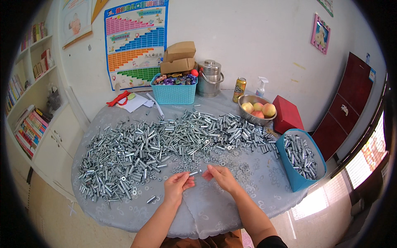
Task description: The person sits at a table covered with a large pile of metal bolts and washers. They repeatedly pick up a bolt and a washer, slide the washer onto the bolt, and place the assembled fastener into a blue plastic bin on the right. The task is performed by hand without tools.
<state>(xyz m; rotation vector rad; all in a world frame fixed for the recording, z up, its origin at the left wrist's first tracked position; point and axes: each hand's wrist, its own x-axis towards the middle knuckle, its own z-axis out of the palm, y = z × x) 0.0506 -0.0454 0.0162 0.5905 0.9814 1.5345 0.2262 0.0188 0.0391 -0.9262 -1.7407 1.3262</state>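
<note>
The left hand pinches a metal bolt by one end above the surface, leaving the other exposed toward the right hand; whether its curled fingers hold anything cannot be told. Loose fasteners lie heaped within reach.

Head view looks down on hands, rim unclear.

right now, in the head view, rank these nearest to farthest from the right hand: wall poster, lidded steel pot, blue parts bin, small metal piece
1. Small metal piece: just left, held in the left hand
2. Blue parts bin: table's right side
3. Lidded steel pot: back of table
4. Wall poster: wall behind, to the left
</note>
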